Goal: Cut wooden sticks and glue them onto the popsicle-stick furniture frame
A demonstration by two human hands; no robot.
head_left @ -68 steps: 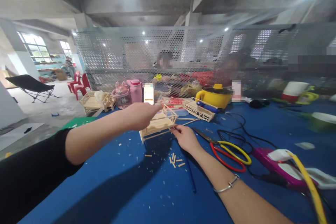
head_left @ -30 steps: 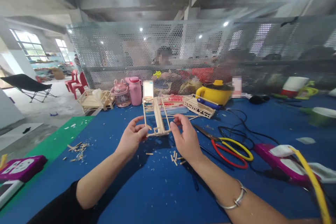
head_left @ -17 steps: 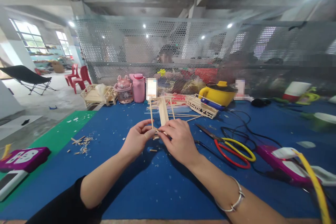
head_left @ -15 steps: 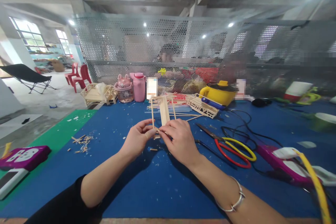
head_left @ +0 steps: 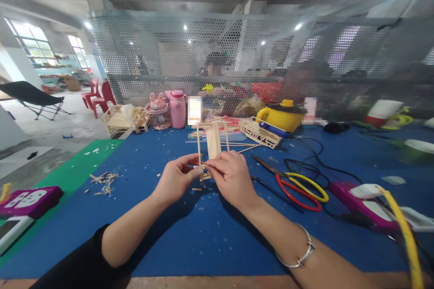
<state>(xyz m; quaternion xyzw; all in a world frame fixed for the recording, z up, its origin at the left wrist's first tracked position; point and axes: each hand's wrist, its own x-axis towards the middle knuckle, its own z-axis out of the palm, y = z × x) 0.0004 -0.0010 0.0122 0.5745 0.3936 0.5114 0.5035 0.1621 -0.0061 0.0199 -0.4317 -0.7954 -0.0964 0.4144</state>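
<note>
The left hand (head_left: pixel 173 182) and right hand (head_left: pixel 233 181) pinched a wooden frame (head_left: pixel 213 143) between their fingers (head_left: pixel 194 174), near scissors (head_left: pixel 290 185) lying on the bench (head_left: pixel 193 248).

Both arms out front, and I've got them angled inward like a wide arrowhead! My left arm (head_left: pixel 130 230), black sleeve pushed back to the forearm, slants up from the lower left; my right arm (head_left: pixel 276 235), bare, mirrors it from the lower right. Left wrist (head_left: pixel 159 201) close to straight, and the left grip (head_left: pixel 175 179) has thumb and forefinger drawn together in a pinch, thumb aimed inward. Over to the right grip (head_left: pixel 232 178): back of the hand uppermost, knuckles bent, fingers curled down and over. Fingertips nearly meet, right in the middle!
</note>
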